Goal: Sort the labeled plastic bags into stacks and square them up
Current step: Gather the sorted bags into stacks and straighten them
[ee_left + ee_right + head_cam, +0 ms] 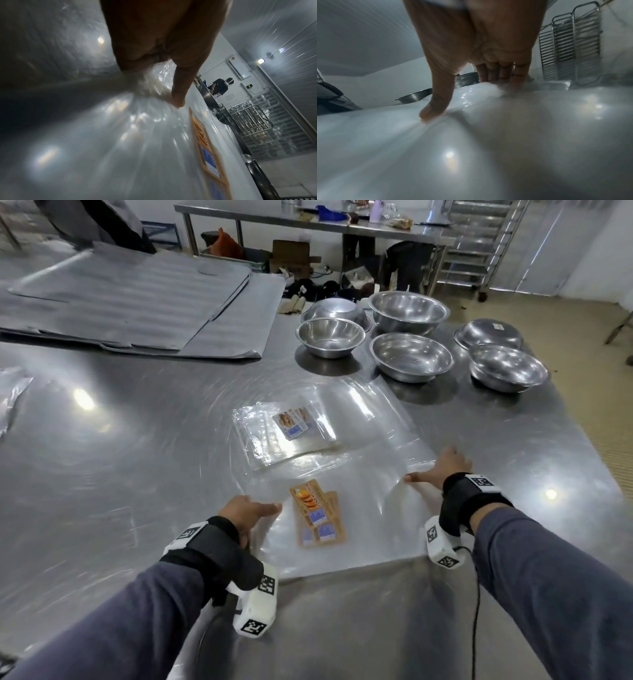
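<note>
A stack of large clear plastic bags (373,529) with orange labels (317,513) lies on the steel table (137,474) in front of me. My left hand (255,518) is at its left edge, its thumb (180,88) laid straight on top; the plastic bunches up and hides the fingers. My right hand (442,465) is at the far right corner, where the thumb (436,101) presses the top and the straight fingers (496,73) stand against the raised edge. Beyond lies a smaller stack of labeled bags (291,429) on another big clear bag (370,405).
Several steel bowls (411,356) stand at the back right, close to the far bags. Grey sheets (137,302) cover the back left. The table's edge (589,433) runs along the right. A metal rack (570,47) and a distant person (220,86) are beyond.
</note>
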Available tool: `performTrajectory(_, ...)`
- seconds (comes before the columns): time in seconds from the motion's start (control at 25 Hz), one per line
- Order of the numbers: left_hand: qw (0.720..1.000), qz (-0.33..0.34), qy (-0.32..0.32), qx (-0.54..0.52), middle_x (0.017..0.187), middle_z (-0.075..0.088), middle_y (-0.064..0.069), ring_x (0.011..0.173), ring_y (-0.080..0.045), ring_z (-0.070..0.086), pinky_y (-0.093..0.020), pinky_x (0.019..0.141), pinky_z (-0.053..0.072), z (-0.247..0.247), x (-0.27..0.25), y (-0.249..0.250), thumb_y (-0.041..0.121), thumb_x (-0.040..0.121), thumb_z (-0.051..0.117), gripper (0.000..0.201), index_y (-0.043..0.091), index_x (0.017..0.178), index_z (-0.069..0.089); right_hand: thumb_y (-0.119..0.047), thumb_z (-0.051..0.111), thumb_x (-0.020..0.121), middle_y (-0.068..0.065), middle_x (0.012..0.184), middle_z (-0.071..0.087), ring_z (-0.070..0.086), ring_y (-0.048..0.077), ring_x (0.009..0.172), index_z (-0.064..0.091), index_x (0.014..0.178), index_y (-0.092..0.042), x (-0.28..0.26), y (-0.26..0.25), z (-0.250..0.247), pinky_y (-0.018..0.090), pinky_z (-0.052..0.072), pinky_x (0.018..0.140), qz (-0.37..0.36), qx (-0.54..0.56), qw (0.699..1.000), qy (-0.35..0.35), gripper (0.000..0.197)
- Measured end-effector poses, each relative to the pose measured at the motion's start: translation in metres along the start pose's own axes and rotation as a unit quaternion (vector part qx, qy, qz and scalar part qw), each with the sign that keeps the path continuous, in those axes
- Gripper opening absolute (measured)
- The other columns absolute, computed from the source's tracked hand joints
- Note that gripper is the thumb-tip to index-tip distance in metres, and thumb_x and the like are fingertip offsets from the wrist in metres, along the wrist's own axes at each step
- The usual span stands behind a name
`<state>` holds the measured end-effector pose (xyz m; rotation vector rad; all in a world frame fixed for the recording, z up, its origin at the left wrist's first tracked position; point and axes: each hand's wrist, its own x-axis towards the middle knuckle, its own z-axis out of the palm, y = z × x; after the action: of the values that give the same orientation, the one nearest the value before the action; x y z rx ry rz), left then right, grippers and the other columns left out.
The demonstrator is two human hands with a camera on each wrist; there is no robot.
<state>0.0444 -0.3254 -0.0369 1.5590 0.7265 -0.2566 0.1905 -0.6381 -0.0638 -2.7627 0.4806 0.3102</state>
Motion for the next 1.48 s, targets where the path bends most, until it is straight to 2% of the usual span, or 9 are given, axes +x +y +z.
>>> performTrajectory(0.24, 0.999, -0.042, -0.006, 0.017, 0.14, 0.043, -0.021, 0.129, -0.034, 0.041, -0.039, 0.104, 0.033, -0.003, 0.008, -0.002, 0.006, 0.083, 0.068, 0.07, -0.008, 0.14, 0.029, -0.046, 0.089, 0.049, 0.02, 0.146, 0.032, 0.033, 0.035, 0.135, 0.021, 0.142, 0.003, 0.005, 0.016, -0.006, 0.041, 0.032, 0.111, 0.026, 0.039, 0.998, -0.052, 0.124)
performTrajectory(0.48, 0.999, -0.041, -0.006, 0.009, 0.129, 0.052, -0.014, 0.123, -0.034, 0.047, -0.042, 0.104, 0.036, -0.002, 0.014, -0.006, 0.006, 0.08, 0.072, 0.065, -0.011, 0.133, 0.037, -0.035, 0.094, 0.029, 0.021, 0.133, 0.05, 0.05, 0.036, 0.121, 0.036, 0.132, 0.003, 0.011, 0.001, 0.0, 0.042, 0.042, 0.102, 0.05, 0.046, 0.994, -0.087, 0.125)
performTrajectory(0.64, 0.999, -0.028, 0.01, 0.012, 0.133, 0.049, -0.02, 0.116, -0.032, 0.049, -0.036, 0.097, 0.037, -0.002, 0.017, -0.008, 0.002, 0.084, 0.066, 0.059, -0.011, 0.133, 0.037, -0.046, 0.082, 0.063, 0.021, 0.142, 0.033, 0.041, 0.035, 0.128, 0.041, 0.134, 0.0, 0.011, -0.012, -0.006, 0.037, 0.037, 0.107, 0.034, 0.021, 0.997, -0.06, 0.094)
performTrajectory(0.8, 0.999, -0.032, -0.009, 0.028, 0.115, 0.059, -0.018, 0.103, -0.028, 0.052, -0.033, 0.089, 0.038, -0.004, 0.02, -0.01, 0.005, 0.083, 0.067, 0.051, -0.011, 0.127, 0.045, -0.034, 0.092, 0.05, 0.018, 0.135, 0.048, 0.049, 0.034, 0.122, 0.038, 0.136, -0.002, 0.013, -0.011, -0.002, 0.04, 0.041, 0.102, -0.003, 0.019, 0.995, -0.096, 0.107)
performTrajectory(0.96, 0.997, -0.026, -0.075, 0.02, 0.102, 0.066, -0.012, 0.098, -0.033, 0.061, -0.043, 0.095, 0.048, -0.012, 0.021, -0.008, 0.028, 0.056, 0.09, 0.084, -0.006, 0.123, 0.053, -0.025, 0.085, 0.065, 0.016, 0.113, 0.063, 0.058, 0.028, 0.099, 0.056, 0.12, 0.003, 0.009, 0.0, 0.0, 0.027, 0.042, 0.082, -0.004, 0.056, 0.991, -0.125, 0.068)
performTrajectory(1.12, 0.996, 0.033, -0.087, 0.016, 0.081, 0.064, -0.014, 0.077, -0.03, 0.06, -0.031, 0.063, 0.053, -0.009, 0.018, -0.01, -0.016, 0.076, 0.064, 0.033, -0.006, 0.105, 0.055, -0.022, 0.08, 0.072, 0.015, 0.118, 0.062, 0.057, 0.031, 0.11, 0.059, 0.117, 0.003, -0.004, 0.021, -0.008, 0.028, 0.044, 0.092, -0.025, 0.13, 0.979, -0.157, 0.056)
performTrajectory(1.24, 0.985, 0.141, -0.1, -0.015, 0.086, 0.064, -0.012, 0.073, -0.019, 0.062, -0.021, 0.057, 0.053, -0.002, 0.014, 0.004, -0.018, 0.074, 0.063, 0.044, -0.003, 0.114, 0.053, -0.003, 0.077, 0.071, 0.008, 0.086, 0.069, 0.061, 0.027, 0.095, 0.063, 0.098, -0.001, -0.027, 0.039, -0.036, 0.017, 0.05, 0.074, -0.069, 0.314, 0.94, -0.111, 0.03)
performTrajectory(1.32, 0.967, 0.234, -0.096, -0.04, 0.093, 0.066, -0.01, 0.077, -0.013, 0.065, -0.016, 0.061, 0.053, 0.003, 0.014, 0.024, -0.016, 0.074, 0.065, 0.045, -0.001, 0.114, 0.055, 0.0, 0.079, 0.061, -0.004, 0.066, 0.069, 0.065, 0.021, 0.082, 0.067, 0.086, -0.004, -0.047, 0.044, -0.06, 0.017, 0.05, 0.065, -0.095, 0.472, 0.875, -0.056, 0.028)
performTrajectory(1.48, 0.929, 0.357, -0.08, -0.058, 0.094, 0.068, 0.0, 0.085, -0.007, 0.063, -0.016, 0.076, 0.051, 0.013, 0.015, 0.049, -0.011, 0.076, 0.066, 0.035, 0.009, 0.104, 0.057, -0.02, 0.085, 0.042, -0.009, 0.069, 0.071, 0.065, 0.001, 0.067, 0.071, 0.068, -0.017, -0.076, 0.049, -0.074, 0.014, 0.051, 0.07, -0.155, 0.578, 0.801, 0.01, 0.03)
